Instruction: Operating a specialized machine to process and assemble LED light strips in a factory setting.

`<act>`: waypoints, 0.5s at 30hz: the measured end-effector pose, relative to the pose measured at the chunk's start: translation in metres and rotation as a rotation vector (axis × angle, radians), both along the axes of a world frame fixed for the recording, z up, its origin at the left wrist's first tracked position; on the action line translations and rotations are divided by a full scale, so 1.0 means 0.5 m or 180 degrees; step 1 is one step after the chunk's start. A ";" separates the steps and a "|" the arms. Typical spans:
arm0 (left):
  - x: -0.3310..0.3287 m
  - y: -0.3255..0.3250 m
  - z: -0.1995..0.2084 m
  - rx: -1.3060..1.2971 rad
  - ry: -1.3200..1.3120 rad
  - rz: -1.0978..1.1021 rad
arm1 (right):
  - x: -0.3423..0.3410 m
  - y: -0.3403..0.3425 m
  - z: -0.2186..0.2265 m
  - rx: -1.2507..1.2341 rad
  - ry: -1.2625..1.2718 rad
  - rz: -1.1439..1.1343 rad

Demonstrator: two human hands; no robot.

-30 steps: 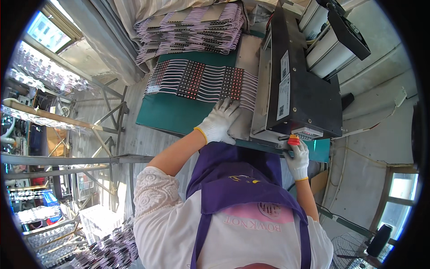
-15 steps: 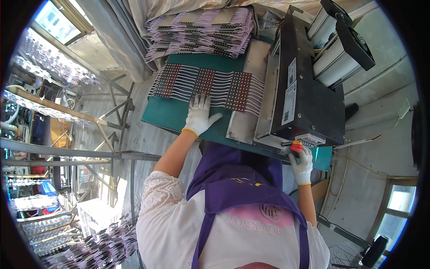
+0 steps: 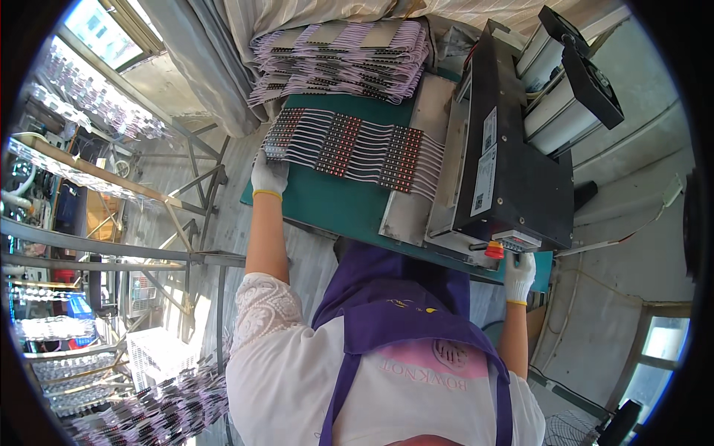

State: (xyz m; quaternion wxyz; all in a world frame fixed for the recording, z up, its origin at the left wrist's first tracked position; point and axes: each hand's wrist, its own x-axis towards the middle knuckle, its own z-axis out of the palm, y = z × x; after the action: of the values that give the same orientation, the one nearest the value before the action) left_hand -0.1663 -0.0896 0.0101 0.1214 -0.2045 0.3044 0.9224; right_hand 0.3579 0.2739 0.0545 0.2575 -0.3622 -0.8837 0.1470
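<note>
A sheet of LED modules joined by rows of pale wires lies across the green table; its right end runs to the black press-like machine. My left hand, in a white glove, is at the sheet's near left corner, closed on the last block of modules, its fingertips partly hidden there. My right hand, also gloved, holds nothing I can see. It reaches up with fingers apart just below the machine's small button panel, right of the red knob.
A thick folded stack of similar wired modules sits at the table's back. A metal plate lies before the machine. Metal frames stand at left, with more strips lower left. A curtain hangs behind.
My left hand has slid left from the sheet's middle near edge to its left corner and taken hold there. My right hand has moved slightly right, away from the red knob, toward the button panel.
</note>
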 end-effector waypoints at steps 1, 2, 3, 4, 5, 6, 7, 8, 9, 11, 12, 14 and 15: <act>-0.014 -0.004 0.000 -0.0109 -0.0122 -0.0265 | -0.001 -0.003 0.001 0.0010 0.0009 -0.0031; -0.022 -0.005 -0.003 -0.0100 -0.0113 -0.0295 | -0.005 -0.008 0.003 -0.0032 0.0055 -0.0021; -0.026 -0.003 -0.006 -0.0138 -0.0010 -0.0332 | -0.007 -0.011 0.006 -0.0072 0.0099 -0.0015; -0.030 -0.006 -0.009 -0.0174 0.0092 -0.0364 | -0.009 -0.010 0.010 -0.0060 0.0103 -0.0046; -0.034 -0.019 -0.009 -0.0381 0.0240 -0.0556 | -0.012 -0.006 0.015 -0.0003 -0.0080 -0.0117; -0.034 -0.021 -0.008 -0.0365 0.0234 -0.0594 | -0.014 -0.001 0.019 0.0056 -0.0274 -0.0199; -0.032 -0.020 0.003 -0.0475 0.0575 -0.0624 | -0.032 0.000 0.040 0.0057 -0.0281 -0.0240; -0.025 -0.016 0.021 -0.0586 0.0916 -0.0659 | -0.063 -0.001 0.076 -0.0303 -0.1151 -0.0470; -0.004 0.001 0.056 -0.0767 0.1105 -0.0559 | -0.076 0.004 0.099 -0.0675 -0.2038 -0.0721; 0.006 0.002 0.099 -0.0952 0.1428 -0.0528 | -0.047 0.073 0.013 -0.0387 -0.1547 -0.0048; 0.007 0.026 0.115 -0.1154 0.1586 -0.0607 | 0.016 0.180 -0.160 -0.1785 0.0736 0.0006; 0.028 0.055 0.149 -0.1290 0.1805 -0.0558 | 0.000 0.236 -0.202 -0.0449 -0.0675 0.0296; 0.038 0.076 0.166 -0.1373 0.1820 -0.0578 | 0.006 0.248 -0.217 -0.0605 -0.0829 0.0266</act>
State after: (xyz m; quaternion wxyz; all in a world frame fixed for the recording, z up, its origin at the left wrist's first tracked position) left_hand -0.1473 -0.0514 0.0931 0.0670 0.0684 0.5303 0.8424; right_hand 0.3608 0.3981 -0.0540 0.0991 -0.3638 -0.9060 0.1924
